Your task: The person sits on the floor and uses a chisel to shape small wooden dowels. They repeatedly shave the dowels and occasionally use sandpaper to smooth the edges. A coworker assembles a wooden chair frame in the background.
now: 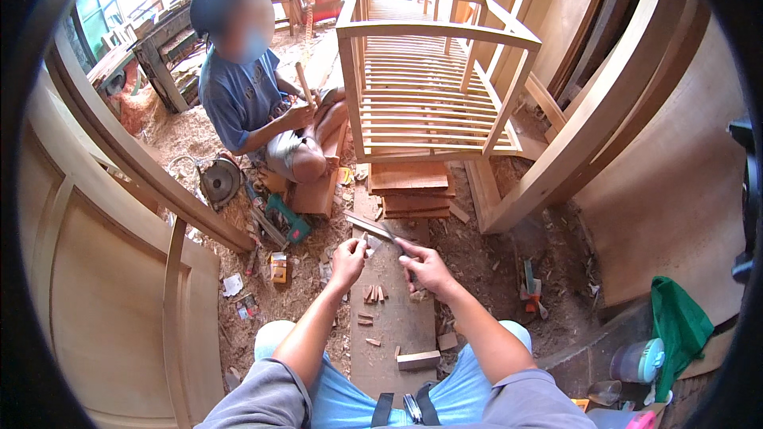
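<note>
Holding a small wood piece pinched in the left hand, the person works a long blade on it with the right hand closed around the handle, above the plank at 6 o'clock. The blade points toward 10 o'clock, very near the left fingers, so I think one slip could cut them. The piece could also drop among the chips.
</note>
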Tool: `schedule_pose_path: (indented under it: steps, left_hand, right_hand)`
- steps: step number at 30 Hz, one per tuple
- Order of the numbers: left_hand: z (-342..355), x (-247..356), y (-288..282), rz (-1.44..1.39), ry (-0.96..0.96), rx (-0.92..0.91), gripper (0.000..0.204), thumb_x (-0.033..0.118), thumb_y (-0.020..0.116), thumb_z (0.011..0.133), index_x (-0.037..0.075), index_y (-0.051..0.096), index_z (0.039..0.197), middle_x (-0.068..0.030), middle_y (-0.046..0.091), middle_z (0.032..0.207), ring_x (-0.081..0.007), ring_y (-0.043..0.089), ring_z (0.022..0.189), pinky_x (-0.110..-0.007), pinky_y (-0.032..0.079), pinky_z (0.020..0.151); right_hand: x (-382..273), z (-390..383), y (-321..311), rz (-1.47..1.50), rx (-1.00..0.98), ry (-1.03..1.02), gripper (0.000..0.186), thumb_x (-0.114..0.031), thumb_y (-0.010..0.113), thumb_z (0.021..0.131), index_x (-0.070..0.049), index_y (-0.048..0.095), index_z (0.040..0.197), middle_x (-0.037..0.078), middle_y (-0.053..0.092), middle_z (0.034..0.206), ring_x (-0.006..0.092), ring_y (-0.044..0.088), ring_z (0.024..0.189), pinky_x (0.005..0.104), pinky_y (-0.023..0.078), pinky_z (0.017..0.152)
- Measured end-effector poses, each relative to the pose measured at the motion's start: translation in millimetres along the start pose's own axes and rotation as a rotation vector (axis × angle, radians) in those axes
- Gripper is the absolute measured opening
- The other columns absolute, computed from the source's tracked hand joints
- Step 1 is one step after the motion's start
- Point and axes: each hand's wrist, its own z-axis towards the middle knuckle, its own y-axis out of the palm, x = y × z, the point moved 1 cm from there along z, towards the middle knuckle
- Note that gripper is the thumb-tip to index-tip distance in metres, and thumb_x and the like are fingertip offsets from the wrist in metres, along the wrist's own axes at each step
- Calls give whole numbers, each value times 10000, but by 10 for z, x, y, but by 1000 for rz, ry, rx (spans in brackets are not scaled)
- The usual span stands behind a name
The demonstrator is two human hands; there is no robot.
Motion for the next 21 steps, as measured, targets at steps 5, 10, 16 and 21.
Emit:
schedule_pose_path:
  steps: [5,10,16,21]
  left_hand:
    - [-39,5,5,112,104,34,269,219,538,995,18,700,920,-53,642,716,-127,598,622,-302,481,580]
    - [-50,61,0,86,-17,-9,263,214,555,987,1,703,945,-64,666,729,-127,617,686,-305,487,638]
    - [-54,70,-34,-419,-202,-267,240,317,574,1013,110,668,937,67,588,780,-53,544,704,-266,505,681]
    - [-112,119,45,-511,-202,-493,269,368,614,988,112,669,928,59,564,763,-54,543,718,-295,528,713]
  right_hand:
    - [19,-46,240,-113,-111,89,495,-99,567,989,-157,473,1472,-29,512,622,73,491,466,260,481,447]
    - [-16,-71,146,-105,-121,83,486,-125,594,981,-189,502,1455,-58,497,631,54,466,488,263,468,442]
    - [119,19,192,-66,-76,66,486,-132,582,991,-181,486,1465,-32,514,651,70,490,496,263,476,444]
    - [51,230,-111,229,575,-82,491,-100,541,1003,-166,453,1481,-7,513,627,91,486,469,283,467,415]
